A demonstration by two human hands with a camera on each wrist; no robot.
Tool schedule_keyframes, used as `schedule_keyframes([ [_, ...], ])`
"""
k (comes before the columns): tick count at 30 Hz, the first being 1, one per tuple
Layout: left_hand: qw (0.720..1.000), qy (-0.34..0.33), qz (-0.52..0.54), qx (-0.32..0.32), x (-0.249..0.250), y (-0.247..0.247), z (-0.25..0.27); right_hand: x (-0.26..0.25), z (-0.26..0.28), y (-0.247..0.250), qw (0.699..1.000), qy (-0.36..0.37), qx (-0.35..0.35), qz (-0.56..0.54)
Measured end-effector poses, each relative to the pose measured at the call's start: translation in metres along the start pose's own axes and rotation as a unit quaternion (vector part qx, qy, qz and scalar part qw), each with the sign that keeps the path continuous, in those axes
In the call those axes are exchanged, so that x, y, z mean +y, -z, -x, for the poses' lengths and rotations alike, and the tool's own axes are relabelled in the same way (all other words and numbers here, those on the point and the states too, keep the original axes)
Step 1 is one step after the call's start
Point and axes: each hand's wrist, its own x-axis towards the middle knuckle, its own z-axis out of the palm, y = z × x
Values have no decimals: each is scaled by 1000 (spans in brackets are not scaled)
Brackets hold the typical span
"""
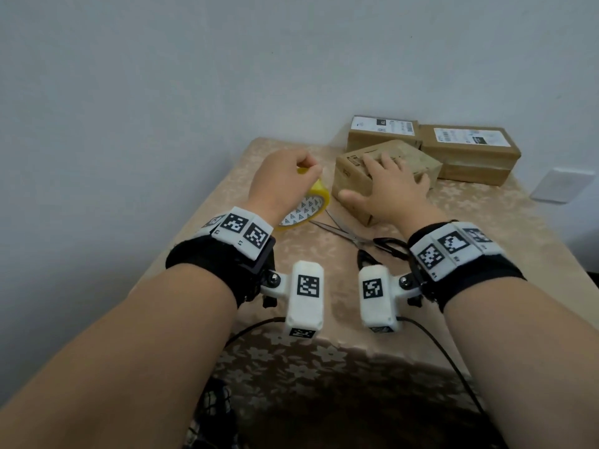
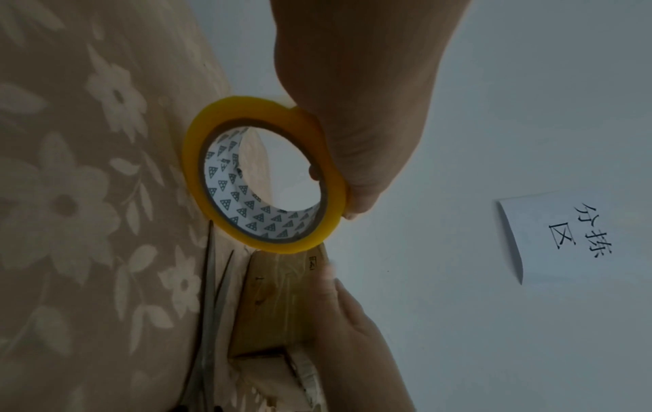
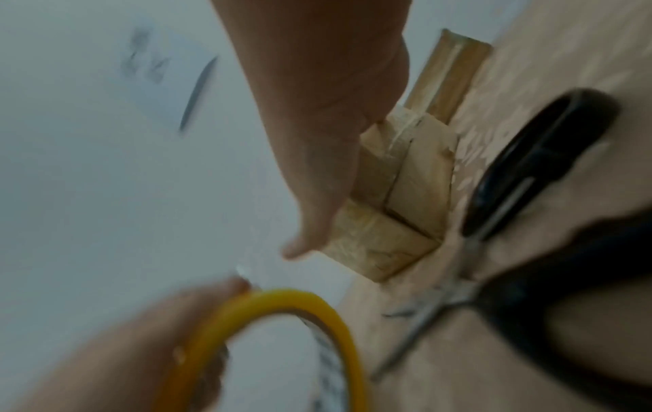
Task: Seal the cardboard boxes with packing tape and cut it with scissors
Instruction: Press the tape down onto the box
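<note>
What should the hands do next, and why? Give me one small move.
Probably bring the tape roll over to the near box and stick its free end down on top. The left hand already grips the roll beside that box, the right hand lies flat on the box, steadying it, and the scissors lie untouched on the table.

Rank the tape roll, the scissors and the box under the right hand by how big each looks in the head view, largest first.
1. box under the right hand, partly covered by the right hand.
2. scissors, long but thin, handles partly hidden by the wrist band.
3. tape roll, half hidden under the left hand, so its rank against the scissors is unsure.
</note>
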Motion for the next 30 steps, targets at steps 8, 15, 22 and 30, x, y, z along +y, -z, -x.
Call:
schedule_keyframes([
  [8, 999, 7, 34, 6, 1, -3, -8, 44, -7, 16, 974, -170, 53, -138],
  [15, 990, 68, 112, -53, 16, -8, -15, 64, -6, 13, 895, -177, 56, -406],
  [22, 946, 170, 214, -172, 35, -16, -11, 62, 13, 32, 902, -219, -24, -372],
  [30, 942, 164, 220, -195, 60, -36, -9, 61, 53, 74, 959, -223, -99, -142],
])
